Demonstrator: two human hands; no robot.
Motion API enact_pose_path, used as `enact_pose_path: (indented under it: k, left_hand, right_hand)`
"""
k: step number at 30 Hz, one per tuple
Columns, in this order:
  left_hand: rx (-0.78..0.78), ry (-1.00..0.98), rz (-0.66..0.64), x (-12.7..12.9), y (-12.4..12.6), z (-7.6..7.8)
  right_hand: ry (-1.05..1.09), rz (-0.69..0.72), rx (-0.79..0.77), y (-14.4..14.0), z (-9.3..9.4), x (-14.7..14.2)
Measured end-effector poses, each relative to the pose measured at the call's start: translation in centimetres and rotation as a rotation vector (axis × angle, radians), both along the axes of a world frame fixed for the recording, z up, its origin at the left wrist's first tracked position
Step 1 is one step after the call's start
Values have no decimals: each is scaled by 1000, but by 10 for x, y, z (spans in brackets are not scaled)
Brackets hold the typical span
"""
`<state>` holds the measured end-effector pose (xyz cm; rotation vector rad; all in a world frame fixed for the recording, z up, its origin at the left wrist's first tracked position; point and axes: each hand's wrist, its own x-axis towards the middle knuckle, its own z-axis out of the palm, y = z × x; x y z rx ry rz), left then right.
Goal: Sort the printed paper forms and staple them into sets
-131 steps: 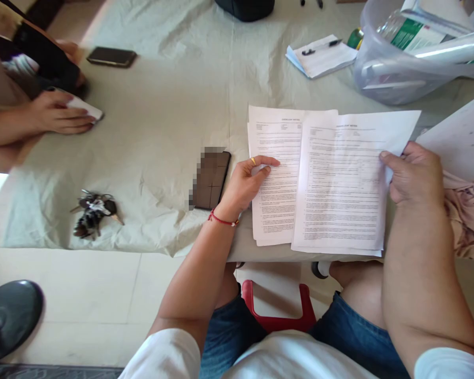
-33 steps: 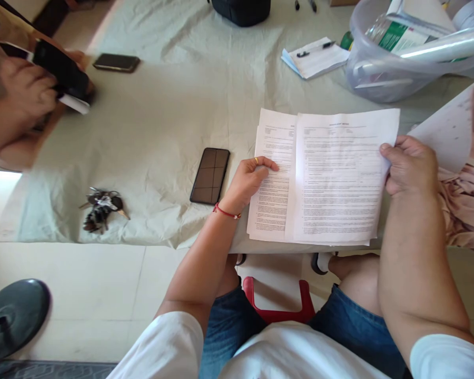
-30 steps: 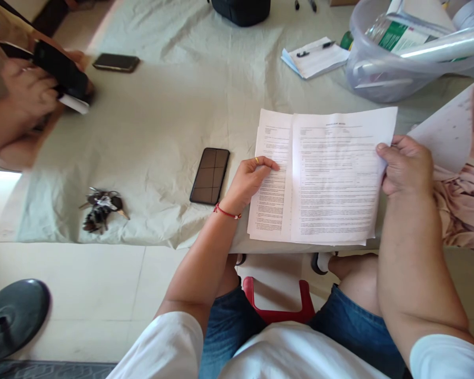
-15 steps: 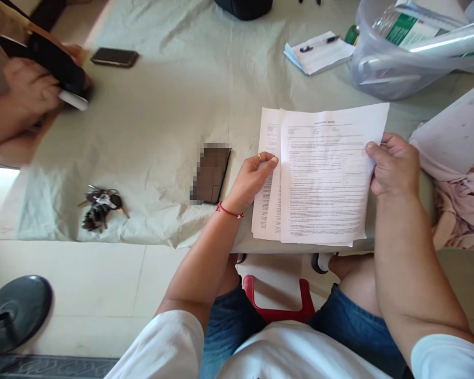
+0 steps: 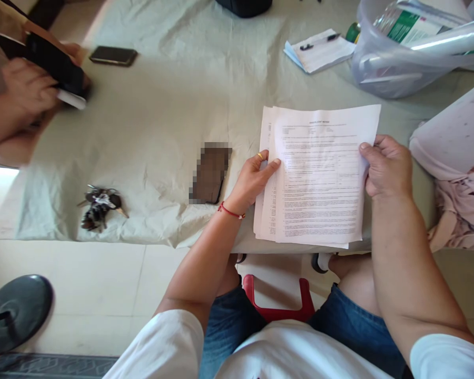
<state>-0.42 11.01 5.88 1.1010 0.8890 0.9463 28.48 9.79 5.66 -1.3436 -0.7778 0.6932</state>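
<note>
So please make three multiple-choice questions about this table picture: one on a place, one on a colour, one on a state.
1. Where do the keys lie?
A. On the cloth, left of the phone
B. Inside the plastic tub
C. On top of the papers

2. What colour is the bracelet on the left wrist?
A. Blue
B. Red
C. Green

3. How are the papers held?
A. By the left hand only
B. By neither hand
C. By both, the left hand at the left edge and the right hand at the right edge

Answers:
1 A, the keys rest near the table's front edge, left of the phone.
2 B, a thin red band circles the wrist.
3 C, the fingers of each hand close on one side of the stack.
</note>
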Motion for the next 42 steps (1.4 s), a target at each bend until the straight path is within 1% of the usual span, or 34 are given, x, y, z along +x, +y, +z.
enact_pose_path:
  k: [5, 9, 16, 19, 22, 27, 33, 37, 39, 42]
  left_hand:
    - [-4, -1, 53, 0, 1, -6]
    - [-2, 16, 80, 1, 2, -7]
    - [37, 61, 102, 3, 4, -8]
    - [31, 42, 116, 2, 4, -6]
    - [24, 19, 122, 0, 4, -4]
    - [20, 39, 120, -3, 3, -3]
    - [33, 19, 93, -3, 3, -3]
    - [59, 8, 99, -5, 4, -7]
    - [75, 18, 114, -7, 6, -12]
    - [130, 32, 137, -8, 10, -21]
  right_hand:
    - [14, 17, -27, -2, 2, 2]
    - [2, 32, -26, -3, 2, 4]
    - [-70, -2, -17, -2, -3, 13]
    - [-68, -33, 7, -1, -3, 20]
    - [-68, -96, 27, 1, -1, 29]
    - [-57, -210, -3, 5, 5, 38]
    - [-53, -226, -8, 5, 9, 35]
    - [-29, -239, 31, 4, 10, 38]
    - [18, -254, 56, 4, 10, 42]
    - [104, -298, 51, 5, 9, 52]
